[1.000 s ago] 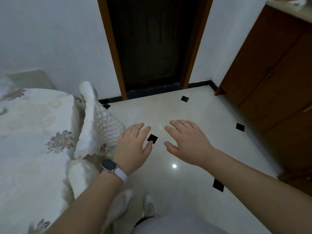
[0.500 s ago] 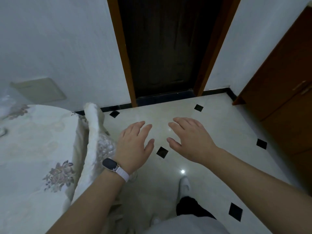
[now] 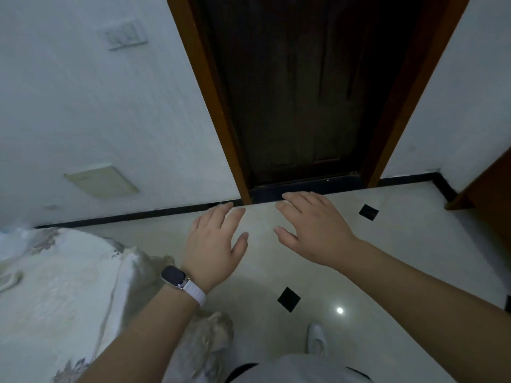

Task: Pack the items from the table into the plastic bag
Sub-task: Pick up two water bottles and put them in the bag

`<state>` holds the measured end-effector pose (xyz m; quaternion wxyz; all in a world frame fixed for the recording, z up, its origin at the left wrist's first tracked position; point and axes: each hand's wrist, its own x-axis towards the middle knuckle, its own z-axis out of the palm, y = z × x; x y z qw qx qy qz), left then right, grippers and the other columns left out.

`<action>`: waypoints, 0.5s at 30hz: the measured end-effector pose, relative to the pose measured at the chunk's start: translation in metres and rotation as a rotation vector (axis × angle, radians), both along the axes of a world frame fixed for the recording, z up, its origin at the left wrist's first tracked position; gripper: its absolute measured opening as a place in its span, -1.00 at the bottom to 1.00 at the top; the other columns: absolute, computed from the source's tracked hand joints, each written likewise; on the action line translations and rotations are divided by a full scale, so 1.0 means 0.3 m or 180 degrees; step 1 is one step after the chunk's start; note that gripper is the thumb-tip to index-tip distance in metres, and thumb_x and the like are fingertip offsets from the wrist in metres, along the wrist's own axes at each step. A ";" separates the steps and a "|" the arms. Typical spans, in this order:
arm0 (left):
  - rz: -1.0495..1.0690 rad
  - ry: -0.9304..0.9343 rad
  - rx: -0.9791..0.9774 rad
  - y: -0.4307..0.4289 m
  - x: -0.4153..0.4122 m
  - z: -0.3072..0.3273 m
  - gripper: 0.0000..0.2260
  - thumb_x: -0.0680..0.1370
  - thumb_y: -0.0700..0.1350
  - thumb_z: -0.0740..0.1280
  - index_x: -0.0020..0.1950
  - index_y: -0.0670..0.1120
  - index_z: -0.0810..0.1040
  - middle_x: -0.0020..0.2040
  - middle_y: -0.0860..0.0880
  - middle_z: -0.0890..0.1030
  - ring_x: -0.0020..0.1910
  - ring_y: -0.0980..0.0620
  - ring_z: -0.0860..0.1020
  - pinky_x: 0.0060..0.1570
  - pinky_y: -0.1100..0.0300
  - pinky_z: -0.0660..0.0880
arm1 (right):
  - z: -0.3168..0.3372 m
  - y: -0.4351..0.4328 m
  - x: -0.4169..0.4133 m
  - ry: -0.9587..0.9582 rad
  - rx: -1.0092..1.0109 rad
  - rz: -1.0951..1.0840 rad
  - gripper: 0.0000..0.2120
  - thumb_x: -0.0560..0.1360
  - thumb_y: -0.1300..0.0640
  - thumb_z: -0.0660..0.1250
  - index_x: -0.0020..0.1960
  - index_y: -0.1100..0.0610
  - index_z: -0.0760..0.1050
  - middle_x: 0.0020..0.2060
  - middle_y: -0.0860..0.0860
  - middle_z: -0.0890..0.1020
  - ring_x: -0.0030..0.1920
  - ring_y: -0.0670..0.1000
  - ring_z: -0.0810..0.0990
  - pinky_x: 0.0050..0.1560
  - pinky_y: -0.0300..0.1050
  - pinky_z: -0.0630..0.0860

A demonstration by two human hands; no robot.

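Note:
My left hand, with a watch on a white strap at the wrist, is held out palm down over the floor, fingers straight and spread, holding nothing. My right hand hovers beside it in the same flat pose, also with nothing in it. The table, covered in a cream floral cloth, fills the lower left, just left of my left forearm. A bit of crinkled clear plastic shows at the far left edge; whether it is the bag I cannot tell. No items are visible on the cloth.
A dark wooden door in an orange-brown frame stands straight ahead. A brown cabinet juts in at the right. Glossy pale floor tiles with black diamonds lie below. My white shoe is at the bottom.
The view has tilted up and swung right: more door and wall show, and the table has slid down to the lower left. Both hands keep their flat, spread pose.

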<state>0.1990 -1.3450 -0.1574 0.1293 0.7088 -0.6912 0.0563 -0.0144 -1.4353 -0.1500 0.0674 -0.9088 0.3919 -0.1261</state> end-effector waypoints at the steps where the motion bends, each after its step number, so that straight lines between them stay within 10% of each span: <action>1: 0.0046 -0.0009 0.0003 -0.043 0.003 0.008 -0.58 0.55 0.08 0.23 0.36 -0.05 0.47 0.31 -0.11 0.54 0.28 -0.17 0.48 0.23 -0.14 0.47 | 0.004 -0.058 0.003 -0.0004 -0.0012 0.0063 -0.45 0.51 -0.18 0.08 0.27 0.14 0.54 0.22 0.12 0.59 0.23 0.16 0.54 0.28 0.15 0.43; 15: 0.0546 -0.0090 -0.0156 -0.396 0.328 -0.049 -0.59 0.52 0.06 0.25 0.31 -0.07 0.53 0.26 -0.13 0.58 0.25 -0.18 0.51 0.18 -0.09 0.47 | -0.024 -0.525 0.395 0.0332 0.0005 0.0821 -0.48 0.55 -0.20 0.11 0.38 0.05 0.43 0.32 0.03 0.50 0.34 0.08 0.41 0.36 0.07 0.31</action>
